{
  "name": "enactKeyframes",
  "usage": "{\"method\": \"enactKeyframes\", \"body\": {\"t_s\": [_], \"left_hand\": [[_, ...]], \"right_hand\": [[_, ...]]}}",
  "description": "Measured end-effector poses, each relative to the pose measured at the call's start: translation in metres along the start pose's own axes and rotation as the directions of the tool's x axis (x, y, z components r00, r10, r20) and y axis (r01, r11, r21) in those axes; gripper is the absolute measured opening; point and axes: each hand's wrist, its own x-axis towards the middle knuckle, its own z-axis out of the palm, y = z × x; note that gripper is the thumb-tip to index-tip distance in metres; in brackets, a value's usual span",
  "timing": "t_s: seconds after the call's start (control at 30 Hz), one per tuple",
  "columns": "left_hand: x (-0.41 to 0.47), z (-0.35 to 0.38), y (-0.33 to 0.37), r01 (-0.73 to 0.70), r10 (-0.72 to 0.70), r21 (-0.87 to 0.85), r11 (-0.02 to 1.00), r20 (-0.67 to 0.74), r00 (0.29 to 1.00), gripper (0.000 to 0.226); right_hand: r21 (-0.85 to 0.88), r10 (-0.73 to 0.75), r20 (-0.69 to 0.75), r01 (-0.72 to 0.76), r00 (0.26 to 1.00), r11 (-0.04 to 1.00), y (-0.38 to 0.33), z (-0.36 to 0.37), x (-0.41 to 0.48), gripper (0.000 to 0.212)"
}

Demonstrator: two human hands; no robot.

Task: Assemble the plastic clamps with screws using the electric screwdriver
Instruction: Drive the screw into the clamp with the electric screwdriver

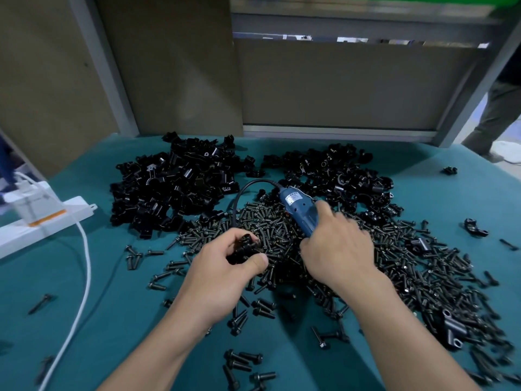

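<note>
My left hand (225, 266) grips a black plastic clamp (244, 248) between fingers and thumb, just above a wide pile of black screws (352, 258). My right hand (335, 244) is wrapped round the lower body of the blue electric screwdriver (298, 208), which lies slanted over the screws with its black cable (245, 190) curving off to the left. The screwdriver's tip is hidden under my right hand. Two heaps of black clamp halves lie behind: one at the back left (180, 187), one at the back right (338, 176).
A white power strip (48, 224) with a plugged adapter sits at the left, and its white cord (81, 277) runs toward the near edge. Loose screws and clamps scatter over the teal mat (118, 320). Cardboard panels (338, 86) wall the back. A person's legs (496, 114) stand far right.
</note>
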Motion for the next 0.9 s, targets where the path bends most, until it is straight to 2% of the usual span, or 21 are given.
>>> {"method": "enactKeyframes", "body": {"t_s": [0.1, 0.27, 0.37, 0.43, 0.47, 0.5, 0.57, 0.63, 0.7, 0.73, 0.8, 0.9], "left_hand": [[0.001, -0.003, 0.001, -0.031, 0.03, -0.056, 0.998, -0.019, 0.999, 0.017], [0.007, -0.013, 0.0, -0.069, 0.014, -0.266, 0.962, -0.206, 0.978, 0.009], [0.011, -0.022, -0.001, -0.087, -0.045, -0.374, 0.923, -0.329, 0.943, 0.011], [0.013, -0.028, -0.001, -0.092, -0.072, -0.394, 0.914, -0.383, 0.921, 0.013], [0.014, -0.03, -0.001, -0.086, -0.081, -0.384, 0.919, -0.398, 0.914, 0.015], [0.015, -0.032, -0.001, -0.07, -0.092, -0.369, 0.927, -0.404, 0.91, 0.016], [0.016, -0.034, -0.003, -0.011, -0.116, -0.315, 0.949, -0.381, 0.917, 0.018], [0.014, -0.028, -0.005, 0.071, -0.123, -0.172, 0.983, -0.318, 0.94, 0.019], [0.01, -0.018, -0.006, 0.127, -0.135, -0.049, 0.991, -0.205, 0.969, 0.014], [0.007, -0.013, -0.004, 0.148, -0.146, 0.005, 0.989, -0.149, 0.978, 0.013], [0.003, -0.008, 0.0, 0.16, -0.148, 0.153, 0.975, -0.087, 0.985, 0.024], [0.0, -0.005, 0.003, 0.095, -0.102, 0.281, 0.955, 0.009, 0.995, 0.023]], "right_hand": [[-0.059, 0.055, 0.062, -0.051, 0.997, 0.997, -0.008, 0.007, 0.016, 0.063], [-0.027, 0.132, 0.078, -0.13, 0.988, 0.991, -0.002, -0.003, 0.035, 0.037], [0.116, 0.188, 0.03, -0.19, 0.982, 0.975, 0.014, -0.016, 0.041, 0.035], [0.362, 0.246, 0.063, -0.252, 0.967, 0.898, 0.026, -0.028, 0.044, 0.033], [0.533, 0.27, 0.096, -0.279, 0.958, 0.799, 0.032, -0.034, 0.044, 0.032], [0.691, 0.281, 0.144, -0.3, 0.949, 0.658, 0.037, -0.039, 0.044, 0.034], [0.872, 0.259, 0.25, -0.333, 0.933, 0.36, 0.044, -0.044, 0.042, 0.032], [0.934, 0.222, 0.327, -0.35, 0.919, 0.073, 0.045, -0.043, 0.036, 0.021], [0.919, 0.176, 0.371, -0.333, 0.912, -0.21, 0.041, -0.039, 0.031, 0.013], [0.895, 0.155, 0.375, -0.313, 0.914, -0.319, 0.039, -0.035, 0.029, 0.011], [0.847, 0.126, 0.368, -0.276, 0.921, -0.453, 0.033, -0.027, 0.025, 0.015], [0.787, 0.126, 0.364, -0.232, 0.923, -0.571, 0.024, -0.014, 0.019, 0.018]]}}
